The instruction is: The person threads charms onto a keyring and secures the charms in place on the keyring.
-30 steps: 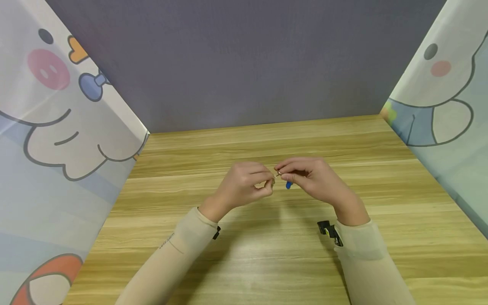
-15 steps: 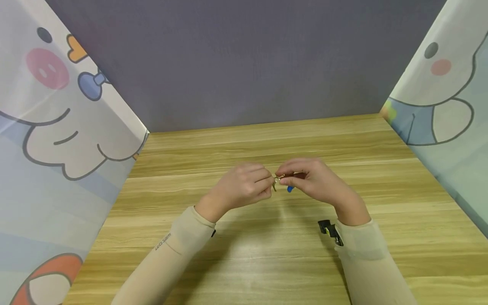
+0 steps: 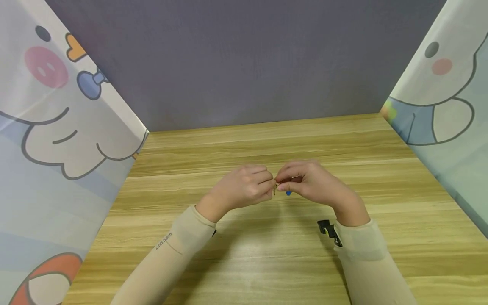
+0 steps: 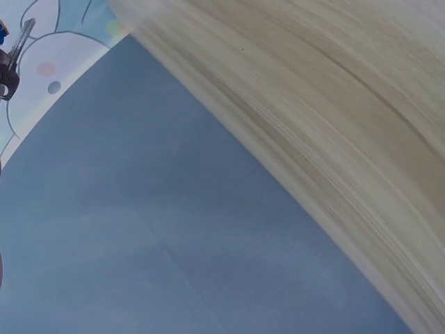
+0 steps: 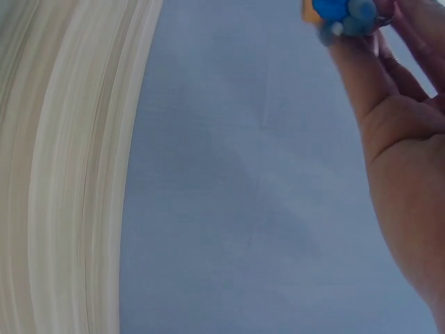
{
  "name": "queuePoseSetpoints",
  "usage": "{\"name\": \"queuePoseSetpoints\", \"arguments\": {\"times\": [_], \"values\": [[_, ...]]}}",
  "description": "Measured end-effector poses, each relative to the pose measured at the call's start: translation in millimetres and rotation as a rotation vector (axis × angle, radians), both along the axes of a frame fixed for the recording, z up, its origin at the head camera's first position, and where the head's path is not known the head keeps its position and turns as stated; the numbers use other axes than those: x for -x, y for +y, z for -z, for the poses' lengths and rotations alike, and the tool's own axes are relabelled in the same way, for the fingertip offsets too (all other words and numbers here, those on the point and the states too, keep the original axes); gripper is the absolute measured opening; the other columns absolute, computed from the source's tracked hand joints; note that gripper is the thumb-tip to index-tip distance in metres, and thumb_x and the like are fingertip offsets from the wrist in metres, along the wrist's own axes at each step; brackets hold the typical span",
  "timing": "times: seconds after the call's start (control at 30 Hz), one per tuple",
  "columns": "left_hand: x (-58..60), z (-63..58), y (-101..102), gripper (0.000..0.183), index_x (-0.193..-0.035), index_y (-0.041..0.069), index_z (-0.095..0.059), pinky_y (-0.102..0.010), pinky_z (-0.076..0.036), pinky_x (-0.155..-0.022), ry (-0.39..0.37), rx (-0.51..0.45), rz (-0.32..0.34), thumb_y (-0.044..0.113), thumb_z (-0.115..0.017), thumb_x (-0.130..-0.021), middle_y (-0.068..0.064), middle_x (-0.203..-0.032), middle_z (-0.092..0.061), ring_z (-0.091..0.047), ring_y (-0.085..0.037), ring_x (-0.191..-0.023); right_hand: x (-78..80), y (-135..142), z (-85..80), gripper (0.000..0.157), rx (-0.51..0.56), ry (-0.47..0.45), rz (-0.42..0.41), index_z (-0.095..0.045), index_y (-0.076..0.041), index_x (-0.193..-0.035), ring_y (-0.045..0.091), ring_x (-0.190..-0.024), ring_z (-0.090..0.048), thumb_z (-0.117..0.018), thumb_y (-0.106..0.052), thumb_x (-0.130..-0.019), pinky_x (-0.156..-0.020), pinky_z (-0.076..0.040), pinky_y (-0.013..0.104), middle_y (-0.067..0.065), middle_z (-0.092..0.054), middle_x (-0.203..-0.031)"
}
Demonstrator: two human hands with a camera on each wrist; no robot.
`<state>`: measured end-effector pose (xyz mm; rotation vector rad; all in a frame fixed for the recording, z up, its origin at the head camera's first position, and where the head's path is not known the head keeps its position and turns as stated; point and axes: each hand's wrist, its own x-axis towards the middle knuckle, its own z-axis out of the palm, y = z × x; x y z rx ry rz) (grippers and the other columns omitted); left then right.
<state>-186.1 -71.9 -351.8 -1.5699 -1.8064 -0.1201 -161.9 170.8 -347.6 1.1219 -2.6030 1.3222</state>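
Over the middle of the tabletop, my left hand (image 3: 249, 185) and right hand (image 3: 312, 182) meet at the fingertips. Between them is a small brassy key (image 3: 275, 189), which my left fingers pinch; in the left wrist view a key (image 4: 10, 69) shows at the left edge. My right thumb and fingers pinch the key ring, mostly hidden by the fingertips. A blue charm (image 3: 288, 193) hangs below the right hand. Seen from the right wrist, the charm (image 5: 341, 14) has bright blue, grey-blue and orange parts and lies by the fingertips.
A wood-grain tabletop (image 3: 244, 250) lies under both hands. Behind it rises a grey panel (image 3: 259, 63). Cartoon-printed sheets stand along the left side (image 3: 76, 144) and right side (image 3: 453, 101). A black wrist camera mount (image 3: 329, 232) sits at the right cuff.
Both hands have lowered slightly and drawn together. The left fingers have shifted on the key, which hangs lower, and the gap between the fingertips has narrowed.
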Motion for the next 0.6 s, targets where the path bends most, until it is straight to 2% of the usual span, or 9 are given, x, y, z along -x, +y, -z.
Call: {"name": "queuePoseSetpoints", "arguments": {"times": [0.1,0.2,0.3,0.43,0.5,0.6], "values": [[-0.4,0.4,-0.2,0.012,-0.089,0.008,-0.076,-0.018,-0.053,-0.069,-0.044,0.006,-0.008,0.001,-0.066,-0.087,0.004,-0.080,-0.070,-0.061,-0.009,-0.072,-0.5,-1.3,-0.1,0.009,-0.008,0.000,-0.007,-0.083,-0.013,-0.101,0.006,-0.084,-0.064,-0.081,-0.008,-0.094,-0.075,-0.058,0.026,-0.005,-0.078,-0.101],[-0.2,1.6,-0.6,0.013,-0.089,0.009,-0.076,-0.017,-0.051,-0.069,-0.152,0.004,-0.016,0.000,-0.068,-0.086,0.005,-0.080,-0.070,-0.059,-0.008,-0.072,-0.8,-1.4,-0.3,0.009,-0.018,-0.012,-0.009,-0.083,-0.013,-0.103,0.005,-0.084,-0.065,-0.079,-0.010,-0.095,-0.076,-0.060,0.027,-0.005,-0.078,-0.102],[0.7,2.8,-2.1,0.014,-0.089,0.011,-0.077,-0.016,-0.050,-0.070,-0.338,0.008,-0.017,0.000,-0.068,-0.088,0.006,-0.082,-0.071,-0.059,-0.006,-0.074,-0.3,0.0,0.3,0.010,-0.024,-0.062,-0.020,-0.083,-0.016,-0.105,0.007,-0.086,-0.065,-0.078,-0.012,-0.097,-0.077,-0.060,0.028,-0.005,-0.078,-0.104],[-0.4,-0.4,-5.3,0.014,-0.093,0.011,-0.075,-0.016,-0.049,-0.072,-0.660,0.057,-0.010,0.003,-0.064,-0.096,0.005,-0.085,-0.067,-0.058,-0.006,-0.077,-0.2,3.3,1.8,0.011,-0.024,-0.139,-0.048,-0.083,-0.019,-0.106,0.009,-0.083,-0.067,-0.076,-0.013,-0.099,-0.074,-0.058,0.027,-0.003,-0.079,-0.104],[-1.4,-2.7,-6.2,0.014,-0.097,0.011,-0.075,-0.017,-0.048,-0.072,-0.807,0.087,-0.016,0.006,-0.062,-0.100,0.005,-0.087,-0.066,-0.057,-0.007,-0.078,-1.1,4.1,2.0,0.009,-0.015,-0.183,-0.043,-0.082,-0.017,-0.103,0.011,-0.078,-0.068,-0.074,-0.013,-0.100,-0.069,-0.057,0.028,-0.001,-0.078,-0.098],[-2.0,-4.1,-6.8,0.015,-0.102,0.010,-0.075,-0.018,-0.047,-0.069,-0.979,0.095,-0.027,0.009,-0.060,-0.104,0.003,-0.089,-0.066,-0.055,-0.008,-0.077,-2.5,3.5,1.6,0.008,0.003,-0.239,-0.017,-0.080,-0.014,-0.100,0.013,-0.069,-0.067,-0.072,-0.014,-0.102,-0.062,-0.055,0.028,-0.002,-0.074,-0.088]]}}
